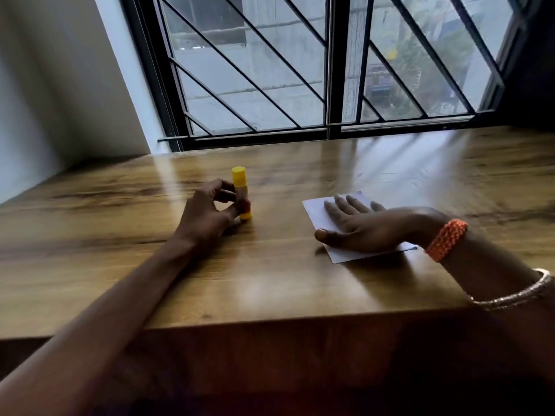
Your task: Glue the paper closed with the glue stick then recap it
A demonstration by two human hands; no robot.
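Head view: left hand (pixel 207 210) pinches the lower body of the glue stick (pixel 241 193), which stands upright on the bench (pixel 270 280) with its yellow cap (pixel 239 176) on. Right hand (pixel 363 226) lies flat, fingers straight, pressing the paper (pixel 313 210). I judge the stick light, rigid and smooth, best held at mid-body; the paper is thin and creases easily.

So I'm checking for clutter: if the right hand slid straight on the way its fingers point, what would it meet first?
Probably nothing: the right hand lies flat on the paper, and beyond its edge only bare table shows.
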